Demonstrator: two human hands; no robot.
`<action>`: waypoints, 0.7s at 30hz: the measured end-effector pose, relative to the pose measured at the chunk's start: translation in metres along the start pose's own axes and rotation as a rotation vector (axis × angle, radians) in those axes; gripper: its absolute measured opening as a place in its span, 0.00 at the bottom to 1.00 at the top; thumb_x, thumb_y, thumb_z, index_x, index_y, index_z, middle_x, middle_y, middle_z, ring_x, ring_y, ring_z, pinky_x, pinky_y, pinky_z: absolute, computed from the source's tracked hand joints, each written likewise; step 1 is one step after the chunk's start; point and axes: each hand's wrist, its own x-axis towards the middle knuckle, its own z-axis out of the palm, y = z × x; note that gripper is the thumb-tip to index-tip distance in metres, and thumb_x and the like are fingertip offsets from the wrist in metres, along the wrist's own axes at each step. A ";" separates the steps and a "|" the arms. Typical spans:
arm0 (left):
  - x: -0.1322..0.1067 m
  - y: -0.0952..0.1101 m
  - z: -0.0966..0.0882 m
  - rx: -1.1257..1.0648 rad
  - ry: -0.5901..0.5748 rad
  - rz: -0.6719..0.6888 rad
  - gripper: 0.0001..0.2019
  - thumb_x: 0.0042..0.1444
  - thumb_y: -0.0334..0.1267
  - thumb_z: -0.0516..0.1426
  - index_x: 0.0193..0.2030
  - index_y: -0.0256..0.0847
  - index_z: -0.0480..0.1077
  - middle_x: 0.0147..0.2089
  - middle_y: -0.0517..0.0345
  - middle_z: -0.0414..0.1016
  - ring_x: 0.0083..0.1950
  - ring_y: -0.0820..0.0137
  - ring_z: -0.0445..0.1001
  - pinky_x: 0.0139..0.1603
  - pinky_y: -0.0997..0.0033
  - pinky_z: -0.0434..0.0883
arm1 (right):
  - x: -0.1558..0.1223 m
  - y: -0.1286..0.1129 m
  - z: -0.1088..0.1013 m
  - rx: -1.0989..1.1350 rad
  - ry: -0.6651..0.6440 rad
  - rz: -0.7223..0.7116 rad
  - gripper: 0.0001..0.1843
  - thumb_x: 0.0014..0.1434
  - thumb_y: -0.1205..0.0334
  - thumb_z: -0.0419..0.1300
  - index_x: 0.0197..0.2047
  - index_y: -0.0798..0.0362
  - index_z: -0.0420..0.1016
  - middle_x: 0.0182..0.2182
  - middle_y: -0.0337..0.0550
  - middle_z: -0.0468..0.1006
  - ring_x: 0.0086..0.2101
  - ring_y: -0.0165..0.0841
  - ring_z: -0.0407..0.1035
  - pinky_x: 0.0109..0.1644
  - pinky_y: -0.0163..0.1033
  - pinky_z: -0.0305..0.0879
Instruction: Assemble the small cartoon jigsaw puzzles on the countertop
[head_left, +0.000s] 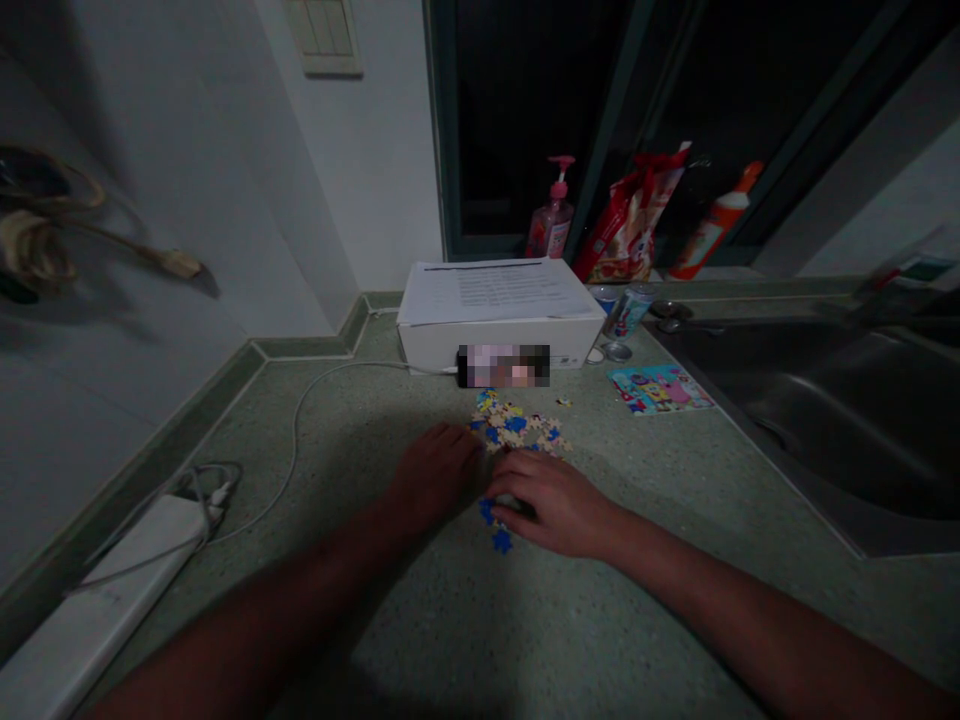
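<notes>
Jigsaw puzzle pieces (514,424), blue, yellow and pale cardboard-coloured, lie in a loose pile on the counter. My left hand (439,462) is at the pile's left edge, its fingers curled down and together. Its fingertips are in shadow, so what they hold, if anything, is hidden. My right hand (555,500) reaches in from the right just below the pile. Its thumb and index fingertip close at a blue puzzle piece (487,512), leaving a gap behind the tips. Another blue piece (502,541) lies just below that one.
A phone (466,368) on a cable leans against a white box (427,342) with a printed sheet (495,290) on top. A colourful picture card (660,388) lies near the steel sink (825,420). Cans (631,310) stand behind. A power strip (142,570) is at left.
</notes>
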 end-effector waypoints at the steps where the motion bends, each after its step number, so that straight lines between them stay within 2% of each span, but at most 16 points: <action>1: 0.000 -0.001 0.000 -0.001 0.008 -0.007 0.13 0.73 0.27 0.52 0.45 0.42 0.78 0.46 0.51 0.83 0.49 0.61 0.80 0.54 0.57 0.79 | 0.000 0.000 0.000 -0.002 -0.004 0.007 0.07 0.69 0.63 0.66 0.48 0.46 0.85 0.46 0.49 0.84 0.48 0.44 0.79 0.54 0.52 0.74; 5: 0.000 -0.004 0.002 -0.042 0.072 -0.066 0.12 0.74 0.29 0.53 0.47 0.43 0.78 0.49 0.50 0.84 0.52 0.59 0.81 0.57 0.54 0.80 | 0.001 0.001 -0.001 -0.002 0.036 0.048 0.08 0.72 0.62 0.61 0.48 0.46 0.83 0.46 0.48 0.85 0.48 0.44 0.79 0.54 0.51 0.74; 8: -0.003 -0.002 0.005 -0.133 0.116 -0.074 0.11 0.73 0.29 0.54 0.50 0.40 0.78 0.50 0.50 0.84 0.53 0.60 0.82 0.58 0.55 0.80 | 0.001 0.005 0.000 -0.019 0.153 0.108 0.09 0.73 0.62 0.59 0.50 0.48 0.82 0.46 0.51 0.85 0.48 0.45 0.79 0.53 0.51 0.74; 11: -0.007 0.004 0.006 -0.221 0.142 -0.046 0.10 0.72 0.30 0.56 0.51 0.43 0.78 0.51 0.51 0.85 0.53 0.60 0.83 0.56 0.57 0.82 | 0.001 0.007 0.001 -0.025 0.239 0.175 0.10 0.72 0.61 0.59 0.53 0.50 0.80 0.47 0.52 0.84 0.45 0.44 0.80 0.50 0.49 0.74; 17: -0.011 0.014 0.006 -0.337 0.127 -0.039 0.10 0.71 0.28 0.57 0.47 0.46 0.78 0.46 0.51 0.85 0.48 0.62 0.84 0.52 0.58 0.84 | 0.002 0.004 -0.001 0.064 0.241 0.168 0.06 0.71 0.64 0.59 0.43 0.49 0.78 0.39 0.46 0.83 0.38 0.38 0.77 0.44 0.44 0.71; 21: -0.011 0.016 0.006 -0.326 0.106 -0.033 0.11 0.70 0.27 0.56 0.47 0.47 0.78 0.46 0.50 0.85 0.47 0.62 0.84 0.50 0.57 0.86 | 0.003 0.003 0.000 0.123 0.243 0.206 0.04 0.69 0.63 0.60 0.41 0.49 0.76 0.36 0.44 0.81 0.35 0.36 0.75 0.41 0.42 0.69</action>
